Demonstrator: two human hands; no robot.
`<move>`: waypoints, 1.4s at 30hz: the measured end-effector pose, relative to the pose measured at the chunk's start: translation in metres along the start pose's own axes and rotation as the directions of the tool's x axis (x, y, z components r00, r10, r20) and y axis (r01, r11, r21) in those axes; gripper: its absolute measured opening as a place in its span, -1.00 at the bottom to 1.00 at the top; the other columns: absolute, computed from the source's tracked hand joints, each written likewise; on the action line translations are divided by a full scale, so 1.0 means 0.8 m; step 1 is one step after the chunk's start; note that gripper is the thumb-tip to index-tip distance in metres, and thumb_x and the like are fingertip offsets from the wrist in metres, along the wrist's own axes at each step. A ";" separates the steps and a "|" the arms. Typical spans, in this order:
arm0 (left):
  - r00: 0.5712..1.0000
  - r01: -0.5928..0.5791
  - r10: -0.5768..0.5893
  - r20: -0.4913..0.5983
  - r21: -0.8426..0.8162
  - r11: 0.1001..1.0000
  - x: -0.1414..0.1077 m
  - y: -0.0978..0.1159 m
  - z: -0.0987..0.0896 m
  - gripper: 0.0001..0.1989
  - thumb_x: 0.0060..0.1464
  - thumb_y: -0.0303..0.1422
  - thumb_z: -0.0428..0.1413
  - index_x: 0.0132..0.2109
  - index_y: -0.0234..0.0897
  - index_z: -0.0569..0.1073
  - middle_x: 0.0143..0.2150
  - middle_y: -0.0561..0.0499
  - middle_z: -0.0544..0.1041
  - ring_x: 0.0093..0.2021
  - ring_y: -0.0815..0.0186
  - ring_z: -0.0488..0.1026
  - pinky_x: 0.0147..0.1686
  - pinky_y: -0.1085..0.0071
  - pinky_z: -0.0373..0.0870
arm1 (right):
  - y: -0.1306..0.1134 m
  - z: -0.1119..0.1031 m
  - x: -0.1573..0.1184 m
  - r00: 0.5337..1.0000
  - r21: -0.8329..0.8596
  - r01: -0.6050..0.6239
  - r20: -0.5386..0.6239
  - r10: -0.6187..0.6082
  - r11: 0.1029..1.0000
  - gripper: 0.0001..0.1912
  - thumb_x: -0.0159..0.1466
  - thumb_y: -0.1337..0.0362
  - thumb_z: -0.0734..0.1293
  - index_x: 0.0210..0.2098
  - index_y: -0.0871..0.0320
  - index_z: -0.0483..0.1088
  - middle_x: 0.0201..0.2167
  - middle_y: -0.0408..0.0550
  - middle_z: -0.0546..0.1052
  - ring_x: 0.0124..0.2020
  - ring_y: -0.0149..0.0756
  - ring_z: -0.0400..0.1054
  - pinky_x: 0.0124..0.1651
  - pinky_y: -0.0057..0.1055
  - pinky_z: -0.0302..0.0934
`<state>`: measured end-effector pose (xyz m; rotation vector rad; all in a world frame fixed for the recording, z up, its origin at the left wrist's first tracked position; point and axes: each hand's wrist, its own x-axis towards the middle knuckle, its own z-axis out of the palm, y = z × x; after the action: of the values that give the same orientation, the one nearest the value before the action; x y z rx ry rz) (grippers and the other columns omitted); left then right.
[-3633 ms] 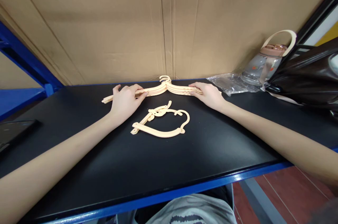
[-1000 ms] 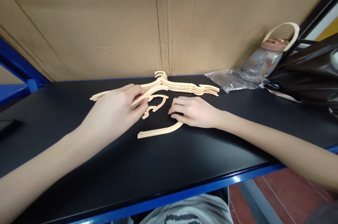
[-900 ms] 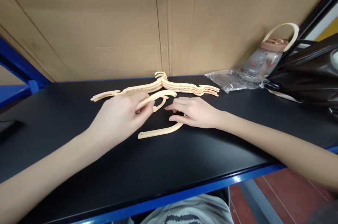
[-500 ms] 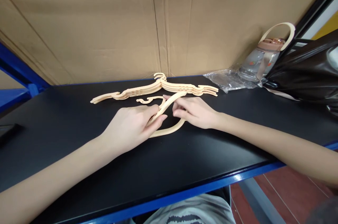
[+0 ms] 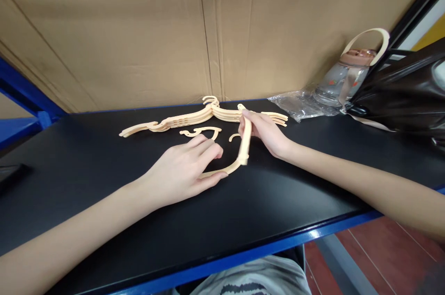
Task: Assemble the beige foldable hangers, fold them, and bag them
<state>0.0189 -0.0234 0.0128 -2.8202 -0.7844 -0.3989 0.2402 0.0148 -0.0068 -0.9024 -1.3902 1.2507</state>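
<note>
My right hand (image 5: pixel 266 133) pinches a cream plastic hanger arm (image 5: pixel 245 140), which is raised and steeply tilted above the black table. My left hand (image 5: pixel 189 165) is low over the table with its thumb and fingers apart. Its thumb lies along another curved cream hanger piece (image 5: pixel 231 168), whose left part is hidden beneath the hand; whether it touches cannot be told. Just beyond the left hand lies a loose hanger arm with a notch (image 5: pixel 205 129). A small hook (image 5: pixel 234 137) shows between the hands, partly hidden.
Behind the hands, several assembled cream hangers (image 5: pixel 181 119) lie stacked with hooks toward the cardboard wall (image 5: pixel 139 31). At right are a clear plastic bag (image 5: pixel 295 104), a water bottle (image 5: pixel 342 79) and a shiny black bag (image 5: pixel 406 91). A dark object (image 5: pixel 12 174) sits at the left edge.
The hanger arm has left my left hand and swung upright in my right hand, which moved slightly right and away. My left hand has opened over the lower piece.
</note>
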 end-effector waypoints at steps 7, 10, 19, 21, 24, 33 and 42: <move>0.986 0.003 0.011 0.164 -0.085 0.996 -0.001 0.003 0.003 -0.85 0.27 -0.33 -0.09 -0.27 -0.24 0.29 -0.35 0.04 0.43 -0.32 0.30 0.37 -0.41 0.43 0.20 | 0.003 -0.002 -0.003 0.977 -0.239 0.208 0.003 -0.214 0.948 -0.49 0.33 -0.11 0.15 -0.56 0.14 0.17 -0.70 -0.26 0.30 -0.68 -0.53 0.17 -0.55 -0.53 0.10; 0.957 0.124 -0.063 0.283 -0.201 0.972 0.000 0.003 -0.004 -0.81 0.24 -0.24 -0.03 -0.32 -0.21 0.29 -0.48 0.12 0.38 -0.46 0.36 0.34 -0.46 0.47 0.17 | 0.001 0.001 -0.010 0.970 -0.365 0.241 0.100 -0.220 0.899 -0.49 0.38 -0.09 0.05 -0.54 0.13 0.15 -0.70 -0.27 0.29 -0.71 -0.54 0.14 -0.58 -0.53 0.06; 0.927 0.290 -0.190 0.324 -0.298 0.910 0.003 0.001 -0.004 -0.68 0.09 -0.03 0.10 -0.34 -0.19 0.34 -0.59 0.21 0.33 -0.57 0.41 0.31 -0.54 0.50 0.08 | -0.001 0.003 -0.013 0.955 -0.543 0.293 0.214 -0.207 0.787 -0.63 0.36 0.09 0.20 -0.51 0.14 0.18 -0.66 -0.30 0.23 -0.60 -0.50 0.11 -0.43 -0.48 0.04; 0.927 0.290 -0.183 0.328 -0.314 0.904 0.003 0.002 -0.004 -0.75 0.11 -0.11 0.08 -0.35 -0.19 0.33 -0.59 0.21 0.33 -0.56 0.42 0.31 -0.52 0.50 0.10 | 0.000 0.001 -0.010 0.961 -0.532 0.273 0.188 -0.202 0.802 -0.65 0.35 0.09 0.20 -0.50 0.14 0.21 -0.63 -0.29 0.22 -0.58 -0.49 0.10 -0.41 -0.47 0.04; 0.916 0.322 -0.200 0.348 -0.337 0.885 0.003 0.003 -0.005 -0.81 0.08 -0.25 0.07 -0.43 -0.20 0.28 -0.60 0.22 0.29 -0.57 0.43 0.26 -0.50 0.50 0.12 | 0.001 0.001 -0.008 0.961 -0.581 0.275 0.177 -0.210 0.766 -0.70 0.31 0.08 0.26 -0.43 0.17 0.32 -0.55 -0.25 0.31 -0.51 -0.46 0.17 -0.36 -0.46 0.06; 0.921 0.379 -0.265 0.287 -0.497 0.780 0.004 -0.005 0.006 -0.83 0.01 -0.33 0.04 -0.47 -0.22 0.20 -0.53 0.18 0.28 -0.52 0.43 0.22 -0.49 0.50 0.15 | 0.001 0.001 -0.012 0.930 -0.597 0.346 0.322 -0.180 0.724 -0.77 0.31 0.14 0.28 -0.28 0.19 0.42 -0.58 -0.26 0.37 -0.51 -0.45 0.26 -0.32 -0.48 0.08; 0.927 0.375 -0.270 0.260 -0.634 0.676 0.004 -0.008 0.017 -0.82 0.01 -0.38 0.08 -0.20 -0.19 0.26 -0.45 0.20 0.26 -0.51 0.45 0.19 -0.50 0.51 0.17 | -0.004 0.005 -0.019 0.897 -0.633 0.421 0.395 -0.197 0.650 -0.78 0.35 0.20 0.23 -0.20 0.19 0.43 -0.66 -0.29 0.35 -0.57 -0.47 0.24 -0.40 -0.53 0.05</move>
<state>0.0209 -0.0129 0.0017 -3.4013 -1.4459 -0.6528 0.2398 -0.0015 -0.0066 -0.9301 -2.2484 0.5598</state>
